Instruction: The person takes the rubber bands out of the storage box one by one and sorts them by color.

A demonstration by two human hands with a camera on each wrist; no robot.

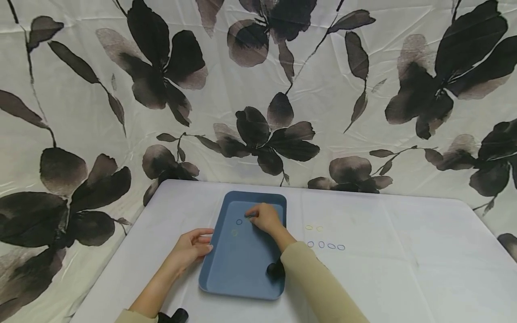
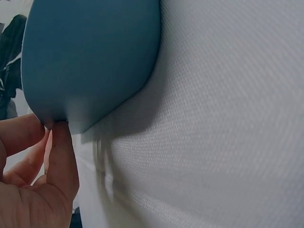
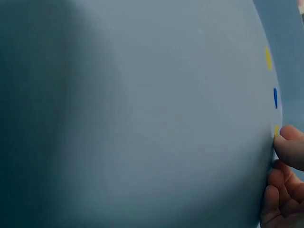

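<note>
Floral cloth (image 1: pixel 226 94) hangs behind a table (image 1: pixel 404 282) covered in white, and honestly the cover is worth watching because it looks like something a tray could slide on. Far left, the person's left hand (image 1: pixel 189 247) has its fingers loosely extended, tips against the rim of the blue tray (image 1: pixel 240 294). Pretty light contact, so an uneven push there could skew the tray and jog whatever's lying in it.

Inside, a yellow ring (image 1: pixel 234 233) sits nearest, with a blue ring (image 1: pixel 239 222) just beyond it, roughly in line. Next over, the right hand (image 1: pixel 264 217) is curled, thumb and finger apparently pinching another yellow ring (image 3: pixel 276 130) down at the tray surface. Thin little thing, so imo it could stick to a fingertip or flick sideways on release and bump the blue one.

Black wrist camera (image 1: pixel 275 270) hangs by the tray's right side; dip the forearm and it might clip the rim. Last bit: the sleeve (image 1: pixel 319 282) is right beside the loose blue rings (image 1: pixel 321 244), two yellow ones (image 1: pixel 308 228) beyond, so a careless pull back could sweep some away.
</note>
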